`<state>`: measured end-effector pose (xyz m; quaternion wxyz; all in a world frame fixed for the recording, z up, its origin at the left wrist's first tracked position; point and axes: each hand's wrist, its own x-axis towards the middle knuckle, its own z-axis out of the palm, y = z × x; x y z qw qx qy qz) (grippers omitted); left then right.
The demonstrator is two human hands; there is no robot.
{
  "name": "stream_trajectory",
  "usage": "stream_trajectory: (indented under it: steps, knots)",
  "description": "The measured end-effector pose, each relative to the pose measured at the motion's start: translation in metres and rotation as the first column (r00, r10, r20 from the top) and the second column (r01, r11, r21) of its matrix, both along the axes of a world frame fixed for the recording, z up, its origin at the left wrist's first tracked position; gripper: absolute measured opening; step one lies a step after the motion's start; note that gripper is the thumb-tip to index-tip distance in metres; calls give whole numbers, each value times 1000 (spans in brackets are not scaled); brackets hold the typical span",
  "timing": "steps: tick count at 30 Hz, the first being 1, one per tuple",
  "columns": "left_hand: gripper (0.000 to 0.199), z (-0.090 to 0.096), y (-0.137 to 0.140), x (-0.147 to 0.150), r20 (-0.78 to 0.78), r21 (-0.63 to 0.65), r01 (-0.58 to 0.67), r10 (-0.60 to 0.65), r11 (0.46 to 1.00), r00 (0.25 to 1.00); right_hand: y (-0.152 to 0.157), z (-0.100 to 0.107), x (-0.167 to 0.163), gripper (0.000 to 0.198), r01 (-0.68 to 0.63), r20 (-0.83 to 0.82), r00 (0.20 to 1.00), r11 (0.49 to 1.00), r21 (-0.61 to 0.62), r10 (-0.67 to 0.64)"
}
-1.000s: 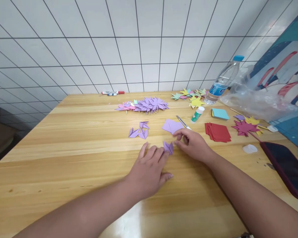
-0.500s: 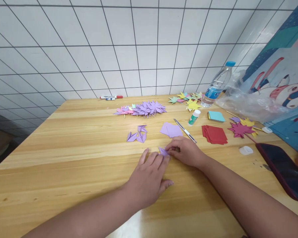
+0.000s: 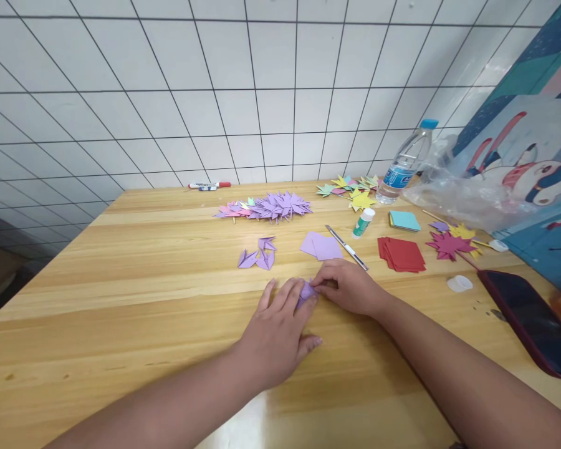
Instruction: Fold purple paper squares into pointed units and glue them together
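Note:
A small purple piece of folded paper (image 3: 307, 291) lies on the wooden table between my hands, partly covered by fingers. My left hand (image 3: 280, 330) rests flat with its fingers stretched out, the fingertips pressing on the paper's left side. At the paper's right edge, my right hand (image 3: 346, 285) pinches it between thumb and forefinger. Beyond my left fingers lie several folded purple paper pieces (image 3: 265, 259). Flat purple paper squares (image 3: 321, 246) sit just past my right hand, with a craft knife (image 3: 347, 247) beside them.
A glue stick (image 3: 363, 223), blue paper stack (image 3: 404, 221) and red paper squares (image 3: 401, 254) lie to the right. Farther back are purple paper stars (image 3: 280, 206) and a water bottle (image 3: 404, 165). A phone (image 3: 533, 321) lies near the right edge, by a small translucent cap (image 3: 459, 284).
My left fingers have shifted slightly left on the purple paper, and its visible shape has changed. My right hand keeps its pinch at nearly the same spot. The view has tilted slightly.

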<state>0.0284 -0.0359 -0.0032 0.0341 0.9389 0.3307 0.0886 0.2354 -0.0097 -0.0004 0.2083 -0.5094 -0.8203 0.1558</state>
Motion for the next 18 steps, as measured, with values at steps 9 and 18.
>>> stream_trajectory:
  steps: [9, 18]
  knots:
    - [60, 7, -4, 2, -24, -15, -60, 59, 998, 998, 0, 0, -1, 13, 4, 9, 1000, 1000, -21, -4]
    - [64, 7, -2, 1, -51, -57, -71, 68, 996, 996, 0, -1, 0, 13, 11, -3, 1000, 999, -34, -11]
